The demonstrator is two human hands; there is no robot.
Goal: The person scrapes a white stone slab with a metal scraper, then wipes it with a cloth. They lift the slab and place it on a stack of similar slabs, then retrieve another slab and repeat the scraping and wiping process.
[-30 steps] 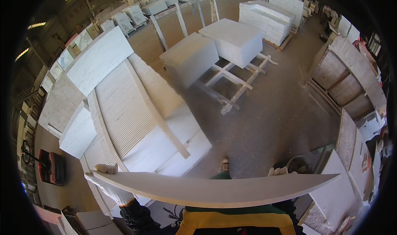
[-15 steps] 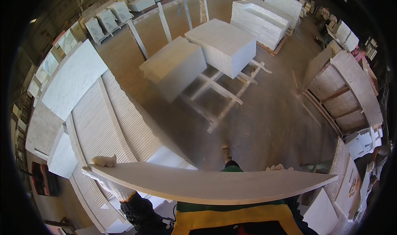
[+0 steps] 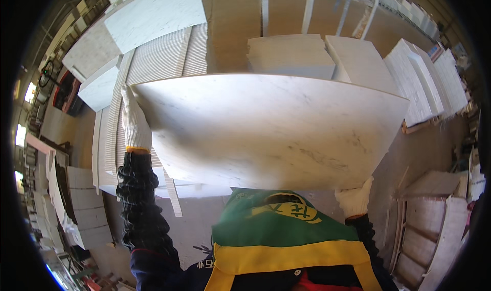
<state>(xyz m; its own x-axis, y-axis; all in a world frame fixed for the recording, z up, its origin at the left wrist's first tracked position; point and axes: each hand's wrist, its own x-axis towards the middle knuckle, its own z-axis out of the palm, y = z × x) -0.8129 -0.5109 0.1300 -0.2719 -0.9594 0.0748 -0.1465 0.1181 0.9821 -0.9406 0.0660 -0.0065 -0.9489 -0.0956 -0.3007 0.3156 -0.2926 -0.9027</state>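
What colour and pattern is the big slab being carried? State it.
The slab is white with faint grey veining, clearest in the head view.

**1 head-worn fisheye view, looking steeply down**

Only 1 view is given, so no shared part between 2 views can be told. The camera sits on the person's head and faces down and forward over the chest. It is very near the marble slab point(image 3: 271, 130), which fills the middle. The floor point(image 3: 225, 30) lies far below. Straight edges bow toward the dark round rim, where detail is probably too warped to judge.
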